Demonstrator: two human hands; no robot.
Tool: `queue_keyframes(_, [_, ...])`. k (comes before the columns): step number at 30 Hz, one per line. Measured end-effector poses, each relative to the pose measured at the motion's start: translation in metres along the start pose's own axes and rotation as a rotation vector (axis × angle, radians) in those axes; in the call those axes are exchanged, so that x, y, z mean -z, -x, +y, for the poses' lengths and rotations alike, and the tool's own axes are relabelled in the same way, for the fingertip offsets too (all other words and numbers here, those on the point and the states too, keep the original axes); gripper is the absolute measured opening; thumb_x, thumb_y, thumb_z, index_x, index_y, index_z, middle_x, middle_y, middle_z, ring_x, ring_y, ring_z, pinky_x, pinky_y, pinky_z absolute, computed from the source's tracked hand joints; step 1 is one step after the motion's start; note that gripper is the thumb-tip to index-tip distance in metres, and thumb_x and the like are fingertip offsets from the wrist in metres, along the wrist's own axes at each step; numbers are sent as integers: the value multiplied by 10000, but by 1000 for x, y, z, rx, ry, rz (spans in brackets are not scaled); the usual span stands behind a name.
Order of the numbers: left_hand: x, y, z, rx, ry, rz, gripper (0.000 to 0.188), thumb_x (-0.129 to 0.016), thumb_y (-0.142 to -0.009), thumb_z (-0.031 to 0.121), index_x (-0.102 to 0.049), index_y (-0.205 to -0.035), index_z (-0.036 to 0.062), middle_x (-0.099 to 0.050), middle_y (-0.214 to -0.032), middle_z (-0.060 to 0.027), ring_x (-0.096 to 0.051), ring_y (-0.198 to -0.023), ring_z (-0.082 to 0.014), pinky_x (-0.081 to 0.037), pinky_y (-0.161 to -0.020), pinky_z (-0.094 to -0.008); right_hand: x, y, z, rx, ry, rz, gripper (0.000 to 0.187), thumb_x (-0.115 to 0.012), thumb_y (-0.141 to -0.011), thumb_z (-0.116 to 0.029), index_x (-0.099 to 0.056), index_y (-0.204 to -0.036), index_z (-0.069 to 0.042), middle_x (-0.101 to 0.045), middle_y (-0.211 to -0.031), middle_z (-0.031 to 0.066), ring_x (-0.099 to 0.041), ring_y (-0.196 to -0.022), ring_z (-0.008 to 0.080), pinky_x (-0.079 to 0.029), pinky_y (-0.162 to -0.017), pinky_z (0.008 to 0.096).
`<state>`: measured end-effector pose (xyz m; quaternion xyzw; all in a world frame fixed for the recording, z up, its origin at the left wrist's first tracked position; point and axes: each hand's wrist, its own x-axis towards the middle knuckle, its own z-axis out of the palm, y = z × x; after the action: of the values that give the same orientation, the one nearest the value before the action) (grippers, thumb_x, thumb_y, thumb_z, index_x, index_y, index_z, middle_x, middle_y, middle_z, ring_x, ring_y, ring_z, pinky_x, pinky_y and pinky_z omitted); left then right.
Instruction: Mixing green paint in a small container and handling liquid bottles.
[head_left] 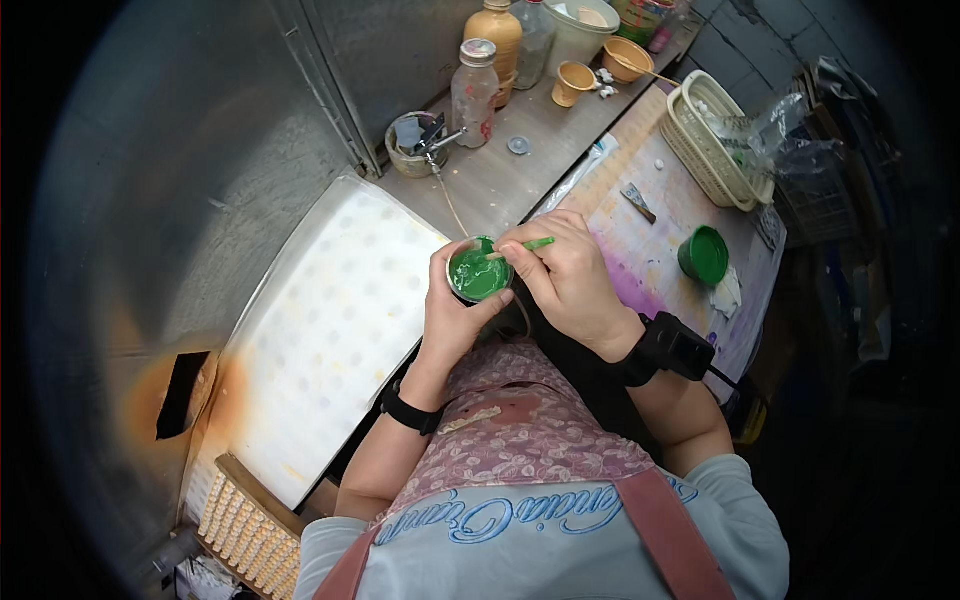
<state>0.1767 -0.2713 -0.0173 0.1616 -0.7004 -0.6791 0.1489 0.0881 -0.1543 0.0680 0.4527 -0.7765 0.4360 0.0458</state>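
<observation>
Paint cup (459,254) in curled left fingers (438,268), stick (541,243) between right fingers (532,229)

The right fingers (527,264) hide the middle of the green-ended stick (541,243); whether its tip dips into the paint (474,277) is hard to say. The left fingers (490,307) cover much of the cup's outer wall. Far ahead of them, the upper edge crops a green-and-red container (640,18). Behind them to the left, the rack's (262,493) pale pieces are too small to identify.
</observation>
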Motion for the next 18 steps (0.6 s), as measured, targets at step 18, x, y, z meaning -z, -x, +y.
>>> queue_keyframes(18, [-82, 35, 31, -115, 93, -362, 677, -771, -641, 111, -403, -1205, 50, -517, -1128, -98, -512, -1051, -186, -408, -920, -316, 105, 101, -44, -142, 258, 164, 80, -566, -836, -98, -578, -796, -29, -598, -735, 89, -559, -714, 279, -393, -762, 370])
